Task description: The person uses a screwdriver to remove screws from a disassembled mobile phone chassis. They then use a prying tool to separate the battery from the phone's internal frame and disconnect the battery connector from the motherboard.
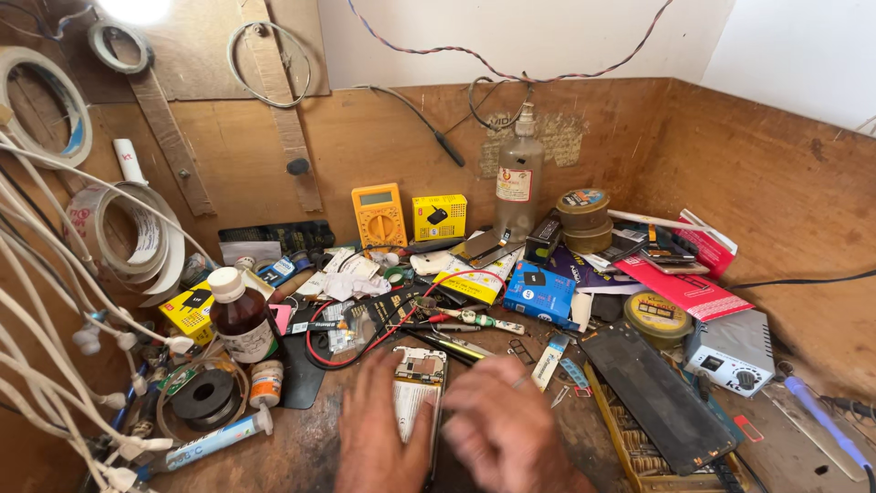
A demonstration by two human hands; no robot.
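only the head view here, looking down at a packed wooden bench. an opened phone is lying flat near the front edge, back cover off and the board and metal shielding showing, right between the two hands.

handling-wise i'd say it's light and thin, stiff enough to lift flat, but pretty fragile with the guts exposed like that. looks safest to be taking it by the long side edges of the frame and keeping fingertips off the board and any ribbon bits. the glass side is probably a bit slippery on the wood too.

the left hand is resting on the bench beside the phone's left edge, fingers loosely spread and pointing away, touching or nearly touching the frame but not wrapped round anything. the right hand is blurred, sitting against the phone's lower right side with fingers curled a bit; i can't tell if it's actually pinching something small or just pressing on the edge.

around it: a brown glass bottle with a white cap on the left, a yellow multimeter leaning on the back wall, a clear plastic bottle next to it, a blue box, red and black probe leads looping just behind the phone, and a dark phone screen panel lying to the right.
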